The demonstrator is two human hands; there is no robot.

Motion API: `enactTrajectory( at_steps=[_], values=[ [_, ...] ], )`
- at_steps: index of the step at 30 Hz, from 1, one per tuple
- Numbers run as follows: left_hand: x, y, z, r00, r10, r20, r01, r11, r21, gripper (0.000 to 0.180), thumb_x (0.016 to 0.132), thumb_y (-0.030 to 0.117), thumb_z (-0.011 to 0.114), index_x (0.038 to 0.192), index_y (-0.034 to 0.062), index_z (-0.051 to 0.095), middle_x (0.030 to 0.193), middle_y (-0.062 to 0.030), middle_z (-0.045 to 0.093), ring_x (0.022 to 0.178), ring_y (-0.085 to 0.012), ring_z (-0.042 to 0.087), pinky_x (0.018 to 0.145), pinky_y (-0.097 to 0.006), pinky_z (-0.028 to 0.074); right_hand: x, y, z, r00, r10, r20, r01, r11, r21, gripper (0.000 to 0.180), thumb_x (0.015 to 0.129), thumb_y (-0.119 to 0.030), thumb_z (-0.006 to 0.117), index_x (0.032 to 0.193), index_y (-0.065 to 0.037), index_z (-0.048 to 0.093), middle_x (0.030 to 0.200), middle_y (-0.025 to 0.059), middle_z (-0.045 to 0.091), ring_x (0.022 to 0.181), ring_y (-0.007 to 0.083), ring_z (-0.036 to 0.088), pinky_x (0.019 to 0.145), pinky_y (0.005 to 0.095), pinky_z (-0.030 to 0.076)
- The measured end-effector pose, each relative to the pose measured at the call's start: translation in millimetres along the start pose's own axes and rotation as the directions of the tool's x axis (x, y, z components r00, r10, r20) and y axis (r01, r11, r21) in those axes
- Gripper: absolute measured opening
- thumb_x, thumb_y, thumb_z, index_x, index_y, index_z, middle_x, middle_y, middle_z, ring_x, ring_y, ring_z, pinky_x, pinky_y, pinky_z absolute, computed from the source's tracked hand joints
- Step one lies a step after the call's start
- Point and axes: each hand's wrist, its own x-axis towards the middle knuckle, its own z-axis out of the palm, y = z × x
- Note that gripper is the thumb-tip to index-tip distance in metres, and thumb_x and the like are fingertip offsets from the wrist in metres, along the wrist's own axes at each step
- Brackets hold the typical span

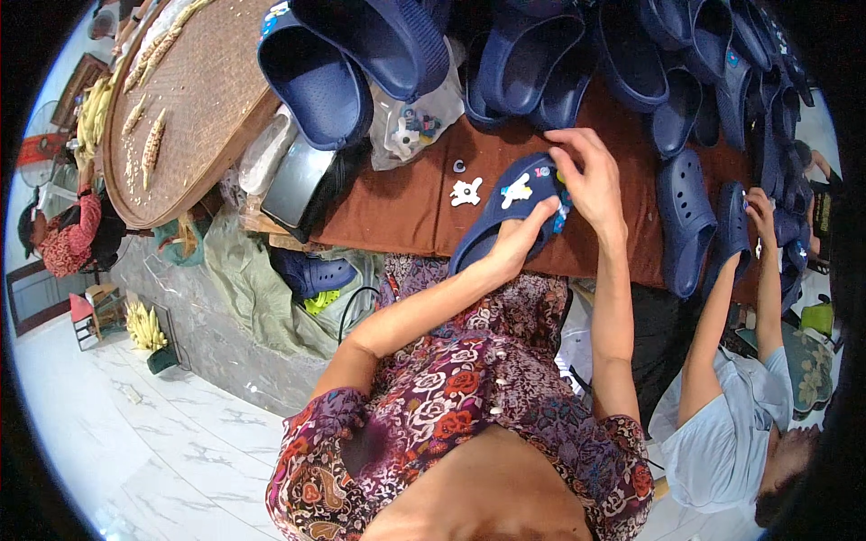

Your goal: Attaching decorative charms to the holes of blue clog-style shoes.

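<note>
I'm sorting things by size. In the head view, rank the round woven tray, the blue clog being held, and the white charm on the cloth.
1. Woven tray, largest.
2. Blue clog.
3. White charm, smallest.

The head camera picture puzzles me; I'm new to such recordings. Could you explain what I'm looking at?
There is no machine here. A wide fisheye camera worn on a person's head looks down at their bare hands, so edges bend. The left hand holds a navy clog on a brown cloth-covered table; the right hand presses on its toe, by a white charm. Another white charm lies loose beside it. More navy clogs are piled behind. At right, another person's hand touches another clog.
</note>
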Motion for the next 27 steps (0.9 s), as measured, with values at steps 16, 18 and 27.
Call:
enactTrajectory(
  at_steps=[16, 18, 27],
  values=[
    [-20.6, -5.4, -39.9, 0.952, -0.305, -0.037, 0.306, 0.952, 0.015, 0.037, 0.095, 0.026, 0.061, 0.126, 0.0058, 0.056, 0.117, -0.0029, 0.063, 0.103, -0.0125, 0.061, 0.088, -0.031, 0.048, 37.3, 0.6, 115.7, 0.567, -0.289, 0.771, 0.525, 0.848, -0.069, 0.036, 0.069, -0.011, 0.079, 0.099, -0.009, 0.059, 0.108, 0.0158, 0.052, 0.1, 0.0357, 0.057, 0.082, 0.0461, 0.049],
    [-32.4, 2.8, -36.3, 0.958, -0.286, -0.024, 0.287, 0.957, 0.046, 0.037, 0.094, 0.024, 0.062, 0.123, 0.0026, 0.057, 0.115, -0.0026, 0.063, 0.101, -0.0124, 0.061, 0.089, -0.03, 0.048, 37.9, 2.1, 112.7, 0.563, -0.284, 0.776, 0.487, 0.873, -0.035, 0.031, 0.07, -0.01, 0.077, 0.095, -0.008, 0.059, 0.104, 0.0147, 0.052, 0.098, 0.0356, 0.058, 0.082, 0.0456, 0.049],
    [-65.0, 63.9, -59.0, 0.892, -0.446, -0.07, 0.449, 0.861, 0.238, 0.04, 0.091, 0.026, 0.067, 0.119, -0.0015, 0.06, 0.117, -0.0069, 0.065, 0.102, -0.016, 0.063, 0.09, -0.03, 0.049, 40.4, 45.2, 56.2, 0.736, -0.048, 0.675, 0.264, 0.939, -0.22, 0.03, 0.073, -0.014, 0.078, 0.093, -0.007, 0.057, 0.103, 0.0145, 0.053, 0.099, 0.036, 0.059, 0.082, 0.046, 0.049]
  ],
)
